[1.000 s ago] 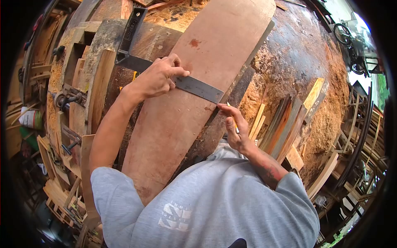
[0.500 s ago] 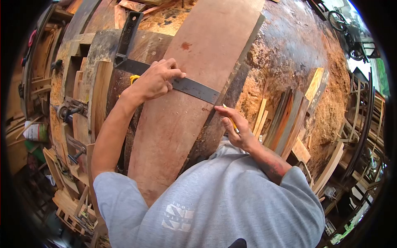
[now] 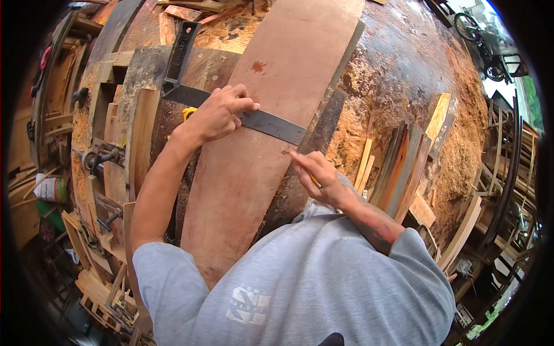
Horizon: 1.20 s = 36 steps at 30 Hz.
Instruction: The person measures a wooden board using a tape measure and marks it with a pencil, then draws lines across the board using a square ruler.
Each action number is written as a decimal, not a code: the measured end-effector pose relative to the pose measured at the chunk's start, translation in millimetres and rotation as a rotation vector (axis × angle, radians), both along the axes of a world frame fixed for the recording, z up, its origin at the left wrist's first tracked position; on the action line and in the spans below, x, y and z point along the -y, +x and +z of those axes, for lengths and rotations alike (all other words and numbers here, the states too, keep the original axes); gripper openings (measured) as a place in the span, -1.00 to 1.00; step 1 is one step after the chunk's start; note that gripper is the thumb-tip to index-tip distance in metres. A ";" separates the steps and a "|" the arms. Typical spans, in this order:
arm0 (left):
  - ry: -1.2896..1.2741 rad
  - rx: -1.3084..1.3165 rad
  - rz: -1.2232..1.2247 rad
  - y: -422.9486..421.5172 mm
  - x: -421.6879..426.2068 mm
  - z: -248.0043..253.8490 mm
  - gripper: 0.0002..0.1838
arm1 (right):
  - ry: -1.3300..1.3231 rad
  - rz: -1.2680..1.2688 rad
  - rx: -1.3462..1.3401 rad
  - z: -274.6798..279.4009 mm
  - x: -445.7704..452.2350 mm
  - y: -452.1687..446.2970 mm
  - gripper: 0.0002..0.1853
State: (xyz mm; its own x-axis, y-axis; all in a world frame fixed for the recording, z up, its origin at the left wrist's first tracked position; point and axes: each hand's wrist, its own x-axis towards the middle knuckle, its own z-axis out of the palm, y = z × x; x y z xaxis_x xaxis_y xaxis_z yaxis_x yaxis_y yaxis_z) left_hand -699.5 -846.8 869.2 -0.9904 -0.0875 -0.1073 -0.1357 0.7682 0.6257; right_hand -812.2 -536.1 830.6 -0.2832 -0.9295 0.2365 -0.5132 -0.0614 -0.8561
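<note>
A long reddish-brown board runs away from me. Across it lies the dark blade of a try square, whose black handle points away on the left. Fingers of my left hand are closed and press on the blade, covering part of it. My right hand is closed around a yellow pencil at the board's right edge, just nearer to me than the blade's end. The pencil's tip is hidden by the fingers. A small yellow object peeks out behind my left wrist, mostly hidden.
Clamps and wood pieces line the left side. Narrow wood strips lie to the right, among sawdust. Farther right are stacked timber and a bicycle.
My right hand has moved slightly left, from beside the board's edge onto it, with the pencil tilted more. My left hand and the try square stay in place on the board.
</note>
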 end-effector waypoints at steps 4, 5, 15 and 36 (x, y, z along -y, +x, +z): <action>0.014 0.001 0.000 0.0 -0.9 -0.3 -0.42 | -0.039 -0.165 0.148 -20.6 14.1 1.5 -0.76; 0.010 0.000 -0.001 -0.2 -0.8 0.0 -0.42 | -0.013 -0.163 0.196 -22.2 18.3 -0.2 -0.80; -0.009 0.021 0.013 -0.7 -2.8 -0.3 -0.44 | 0.053 -0.156 0.167 -20.3 23.5 -4.3 -0.85; 0.019 -0.013 0.020 1.7 -0.7 -2.4 -0.45 | 0.115 -0.170 0.138 -9.9 32.1 0.8 -0.84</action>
State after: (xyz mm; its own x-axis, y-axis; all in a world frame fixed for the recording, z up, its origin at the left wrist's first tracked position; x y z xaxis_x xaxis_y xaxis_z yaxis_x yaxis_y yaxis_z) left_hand -697.9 -846.2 866.8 -0.9898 -0.1050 -0.0963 -0.1423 0.7536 0.6417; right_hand -811.4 -568.2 820.7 -0.4604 -0.8841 0.0800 -0.3855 0.1180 -0.9151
